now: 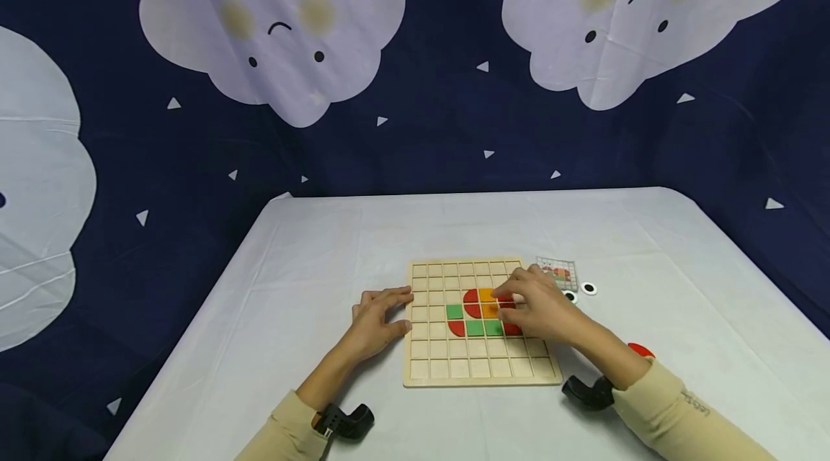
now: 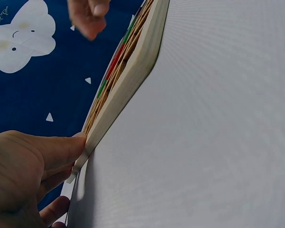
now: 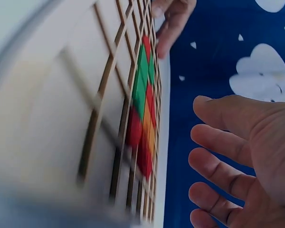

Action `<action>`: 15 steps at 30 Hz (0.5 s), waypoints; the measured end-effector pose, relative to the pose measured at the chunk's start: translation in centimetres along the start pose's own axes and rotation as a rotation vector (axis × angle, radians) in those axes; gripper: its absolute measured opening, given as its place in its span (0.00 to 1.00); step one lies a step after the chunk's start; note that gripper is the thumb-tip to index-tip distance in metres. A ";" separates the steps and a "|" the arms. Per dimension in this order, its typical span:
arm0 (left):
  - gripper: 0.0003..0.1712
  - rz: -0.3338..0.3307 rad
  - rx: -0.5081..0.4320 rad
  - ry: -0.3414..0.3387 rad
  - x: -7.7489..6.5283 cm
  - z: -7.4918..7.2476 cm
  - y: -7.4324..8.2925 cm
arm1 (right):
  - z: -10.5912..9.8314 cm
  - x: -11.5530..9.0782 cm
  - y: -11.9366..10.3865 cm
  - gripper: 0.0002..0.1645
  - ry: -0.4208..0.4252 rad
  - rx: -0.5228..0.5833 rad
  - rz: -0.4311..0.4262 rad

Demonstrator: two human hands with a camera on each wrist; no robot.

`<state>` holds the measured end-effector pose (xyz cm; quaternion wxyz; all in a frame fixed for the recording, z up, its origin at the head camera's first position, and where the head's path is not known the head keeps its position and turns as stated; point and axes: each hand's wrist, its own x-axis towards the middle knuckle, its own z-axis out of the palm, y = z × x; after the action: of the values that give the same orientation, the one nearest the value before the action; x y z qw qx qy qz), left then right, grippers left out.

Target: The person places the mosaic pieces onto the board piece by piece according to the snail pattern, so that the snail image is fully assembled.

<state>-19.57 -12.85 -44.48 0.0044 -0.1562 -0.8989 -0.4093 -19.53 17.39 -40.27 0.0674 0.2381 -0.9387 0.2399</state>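
Observation:
A wooden grid board (image 1: 480, 380) lies flat on the table, with red, orange and green pieces set in its middle cells. Among them are a green square (image 1: 454, 312), a red quarter-round piece (image 1: 457, 328) and orange pieces (image 1: 487, 295). My left hand (image 1: 379, 320) touches the board's left edge with thumb and fingertips; in the left wrist view its thumb (image 2: 61, 149) lies against that edge. Over the right part of the pattern hovers my right hand (image 1: 545, 306), partly covering red pieces. Its fingers (image 3: 218, 168) are loosely bent and apart, holding nothing in the right wrist view.
A transparent card with a printed coloured pattern (image 1: 565, 272) lies beyond the board's far right corner. Two white-and-black eye discs (image 1: 588, 289) are beside it. A red piece (image 1: 640, 350) shows behind my right forearm. The white table (image 1: 363, 230) meets a dark cloud-print backdrop (image 1: 441, 151).

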 end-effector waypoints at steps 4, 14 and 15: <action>0.27 -0.001 -0.001 0.003 0.0 0.0 0.0 | -1.6 -2.2 1.4 0.14 0.030 -0.001 0.063; 0.27 0.004 0.000 0.005 0.0 0.0 0.0 | -4.3 -7.4 5.0 0.15 0.120 -0.065 0.124; 0.27 0.009 0.002 0.007 0.0 0.0 0.0 | -4.5 -7.9 5.4 0.15 0.125 -0.064 0.137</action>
<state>-19.58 -12.89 -44.46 0.0095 -0.1588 -0.8985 -0.4091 -15.11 26.96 -40.51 0.1169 0.1559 -0.9539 0.2284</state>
